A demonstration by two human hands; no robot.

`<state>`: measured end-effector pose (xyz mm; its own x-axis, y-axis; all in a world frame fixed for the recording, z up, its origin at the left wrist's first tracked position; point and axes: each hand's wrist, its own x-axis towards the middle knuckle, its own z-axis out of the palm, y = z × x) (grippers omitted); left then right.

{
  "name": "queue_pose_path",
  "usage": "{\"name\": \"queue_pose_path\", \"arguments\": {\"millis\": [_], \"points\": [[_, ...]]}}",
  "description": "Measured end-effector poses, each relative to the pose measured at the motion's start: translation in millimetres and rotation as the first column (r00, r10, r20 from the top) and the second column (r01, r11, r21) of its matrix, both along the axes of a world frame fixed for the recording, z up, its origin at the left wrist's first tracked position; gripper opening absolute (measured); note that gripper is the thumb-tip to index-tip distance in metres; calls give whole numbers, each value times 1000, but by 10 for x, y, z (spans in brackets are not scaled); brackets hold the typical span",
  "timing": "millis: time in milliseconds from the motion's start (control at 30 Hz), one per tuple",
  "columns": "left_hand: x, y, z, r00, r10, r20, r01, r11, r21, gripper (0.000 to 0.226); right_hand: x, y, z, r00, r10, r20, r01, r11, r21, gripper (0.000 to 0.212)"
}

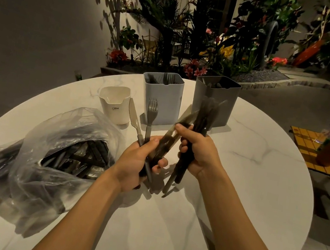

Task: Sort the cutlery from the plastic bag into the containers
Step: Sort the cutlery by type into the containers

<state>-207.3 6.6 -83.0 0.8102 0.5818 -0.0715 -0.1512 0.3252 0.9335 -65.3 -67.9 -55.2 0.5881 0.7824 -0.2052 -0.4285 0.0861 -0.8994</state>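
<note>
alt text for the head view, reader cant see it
Over a white table, the left hand holds a fork, a knife and dark pieces, the right hand a dark bundle of cutlery. A plastic bag of more cutlery lies at left; a white cup, a blue bin and a grey bin stand behind.

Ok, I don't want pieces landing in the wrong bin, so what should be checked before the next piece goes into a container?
1. Left hand has its fingers curled round the fork and knife: ok.
2. Right hand grips the dark bundle: ok.
3. Left hand's pieces are all one type: not ok, fork, knife and dark pieces are mixed.
4. Blue-grey container holds forks, top open: ok.
5. What the dark grey container holds: cannot tell, too dark.
6. White container stands upright: ok.
</note>
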Motion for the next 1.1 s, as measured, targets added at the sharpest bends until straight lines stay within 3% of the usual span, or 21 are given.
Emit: {"name": "queue_pose_path", "arguments": {"millis": [133,300,567,633,867,1000,1100], "points": [[39,-5,-13,997,68,-37,-66,996,57,33,61,-7,-11,998,-67,-1,67,997,26,19],[40,0,-24,993,113,-26,-110,991,79,30,-92,35,-88,975,132,180,-125,991,-52,24],[64,37,-73,928,354,-118,-341,933,112,28,-41,50,-93,999,13,46,-14,1000,22,35],[80,44,-77,906,399,-144,-380,914,145,28,-21,38,-81,997,1,83,-3,1000,26,38],[124,11,-135,877,448,-175,-346,839,420,26,-147,-12,-56,960,173,218,-209,966,155,20],[84,-17,-121,901,409,-148,-295,824,483,28,-296,44,-89,932,114,343,-146,987,70,24],[130,-63,-133,886,418,-202,-235,779,582,12,-405,112,-125,903,49,427,-64,998,22,22]]}}
